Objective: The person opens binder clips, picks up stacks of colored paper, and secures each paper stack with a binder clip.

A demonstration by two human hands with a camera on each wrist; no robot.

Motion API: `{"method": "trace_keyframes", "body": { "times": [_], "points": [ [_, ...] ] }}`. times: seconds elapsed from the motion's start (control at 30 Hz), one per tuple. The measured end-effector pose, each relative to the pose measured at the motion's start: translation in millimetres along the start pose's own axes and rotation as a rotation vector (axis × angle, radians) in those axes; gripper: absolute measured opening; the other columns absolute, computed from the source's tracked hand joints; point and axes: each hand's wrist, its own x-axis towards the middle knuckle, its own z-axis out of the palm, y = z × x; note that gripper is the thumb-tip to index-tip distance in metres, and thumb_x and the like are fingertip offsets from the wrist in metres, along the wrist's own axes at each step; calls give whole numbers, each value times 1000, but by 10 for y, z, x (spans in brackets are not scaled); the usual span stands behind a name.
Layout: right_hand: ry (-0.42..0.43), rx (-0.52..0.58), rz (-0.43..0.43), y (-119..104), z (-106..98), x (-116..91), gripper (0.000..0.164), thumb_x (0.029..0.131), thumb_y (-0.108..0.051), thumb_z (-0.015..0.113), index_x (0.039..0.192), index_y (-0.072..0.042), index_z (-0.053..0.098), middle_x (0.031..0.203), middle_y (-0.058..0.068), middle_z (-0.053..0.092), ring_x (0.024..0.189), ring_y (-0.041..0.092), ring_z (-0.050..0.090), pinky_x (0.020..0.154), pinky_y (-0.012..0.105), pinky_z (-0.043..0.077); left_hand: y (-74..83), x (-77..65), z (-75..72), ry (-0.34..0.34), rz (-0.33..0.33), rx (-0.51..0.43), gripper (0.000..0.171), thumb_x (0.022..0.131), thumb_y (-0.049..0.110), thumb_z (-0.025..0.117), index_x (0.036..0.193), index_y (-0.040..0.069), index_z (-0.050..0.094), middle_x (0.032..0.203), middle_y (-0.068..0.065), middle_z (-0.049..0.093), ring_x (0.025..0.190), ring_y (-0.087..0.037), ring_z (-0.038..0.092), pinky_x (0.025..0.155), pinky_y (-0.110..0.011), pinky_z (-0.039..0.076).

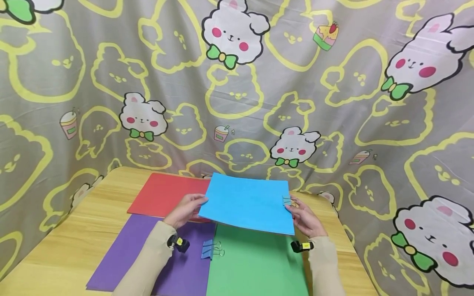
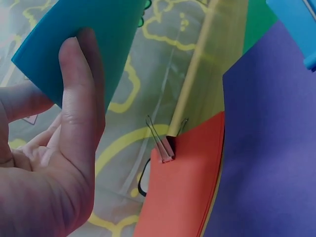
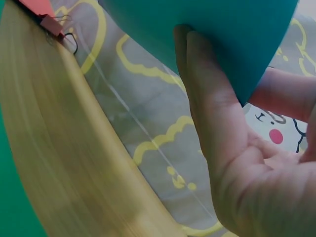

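A bright blue paper stack is held level above the table, one hand at each short side. My left hand pinches its left edge between thumb and fingers. The right hand grips the opposite edge, thumb on top and fingers beneath. Beside that thumb, a blue binder clip sits on the edge, its wire handles pointing outward. In the left wrist view, fingers of the left hand press against the blue paper. From the right wrist, the right hand shows bent round a corner of it.
Below lie red paper, purple paper and green paper on a wooden table. Another blue binder clip is at the purple-green border. A reddish clip grips the red stack's corner. Patterned cloth hangs behind.
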Motion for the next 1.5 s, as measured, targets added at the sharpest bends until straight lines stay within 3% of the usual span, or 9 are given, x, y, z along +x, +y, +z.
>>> {"method": "trace_keyframes", "body": {
  "times": [0.1, 0.3, 0.47, 0.8, 1.13, 1.27, 1.5],
  "points": [
    [21, -9, 6, 18, -70, 32, 60, 103, 0, 41, 154, -12, 12, 109, -4, 63, 92, 6, 66, 81, 23, 56, 30, 5, 17, -3, 2, 32, 49, 100, 27, 58, 138, -2, 48, 88, 5, 64, 75, -6, 63, 70, -26, 53],
    [76, -87, 33, 59, -201, 94, 69, 104, -5, 44, 158, -15, 2, 109, -8, 57, 85, 0, 58, 75, 15, 50, 73, 19, 75, 39, -2, 95, 46, 99, 26, 58, 134, -3, 53, 93, 2, 63, 77, -8, 59, 64, -24, 52],
    [91, -123, 67, 34, -258, 111, 70, 105, -6, 42, 159, -17, -2, 110, -7, 55, 89, 1, 60, 78, 18, 52, 77, 65, 137, 76, -4, 147, 40, 98, 23, 60, 128, -4, 59, 107, -6, 61, 82, -12, 56, 65, -25, 53],
    [95, -148, 77, -3, -369, 133, 67, 105, -8, 43, 158, -14, 2, 107, -9, 59, 87, 3, 63, 79, 24, 55, 96, 126, 222, 80, 3, 195, 30, 95, 17, 63, 116, -5, 67, 97, -6, 63, 69, -12, 59, 60, -24, 55],
    [159, -188, 94, -32, -476, 165, 56, 104, -8, 46, 152, -15, 19, 101, -12, 58, 77, -3, 55, 63, 12, 46, 118, 167, 355, 97, -8, 278, 18, 94, 13, 64, 98, -2, 73, 68, -3, 60, 55, -11, 51, 50, -22, 41],
    [184, -230, 89, -57, -476, 166, 61, 104, -9, 47, 156, -13, 14, 106, -13, 56, 81, -4, 55, 63, 10, 44, 116, 181, 384, 130, 3, 340, 17, 95, 13, 62, 94, 1, 75, 76, -3, 65, 55, -12, 50, 50, -24, 39],
    [208, -221, 113, -93, -516, 171, 67, 102, -12, 51, 157, -13, 12, 110, -12, 53, 89, -3, 55, 71, 11, 46, 64, 293, 402, 177, 8, 427, 17, 92, 17, 66, 90, 5, 78, 88, -8, 68, 50, -8, 32, 46, -23, 28]
  ]
}}
